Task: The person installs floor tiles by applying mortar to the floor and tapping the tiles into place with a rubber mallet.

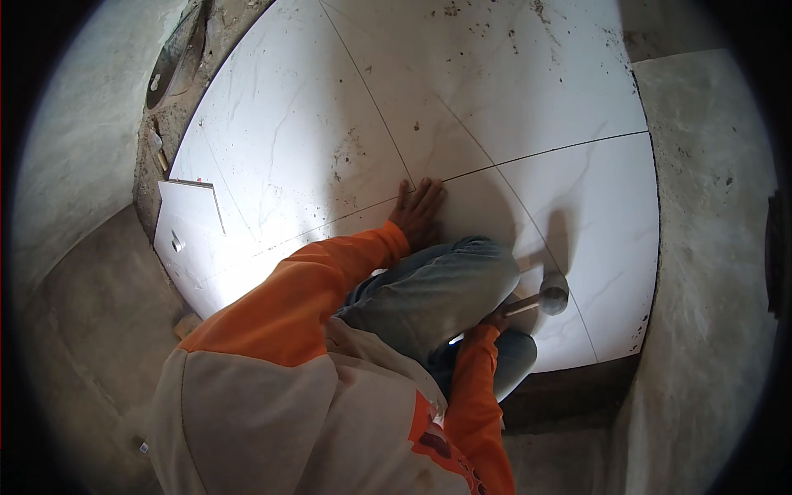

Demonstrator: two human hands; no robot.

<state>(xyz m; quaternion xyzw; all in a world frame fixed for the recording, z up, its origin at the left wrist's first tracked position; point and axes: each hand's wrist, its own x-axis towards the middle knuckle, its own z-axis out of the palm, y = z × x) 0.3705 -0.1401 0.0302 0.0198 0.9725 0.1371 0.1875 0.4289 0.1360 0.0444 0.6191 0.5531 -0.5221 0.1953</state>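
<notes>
Gripping a grey-headed mallet (553, 295) by its handle in a closed right hand (496, 318), beside the bent knee (499, 262).
Resting the left hand (419, 211), fingers outstretched, on white marbled tiles (590, 194) near a meeting of dark joint lines (467, 173).

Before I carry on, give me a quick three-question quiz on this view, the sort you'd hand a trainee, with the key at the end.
1. Multiple choice: where is the mallet?
A) in the left grip
B) in the right grip
C) lying loose, held by neither
2. True or false: the left hand rests on the white tiles with its fingers extended.
3. Fill in the colour: the sleeves are ____.

Key:
1. B, the right hand holds it by the handle
2. True
3. Orange
</notes>
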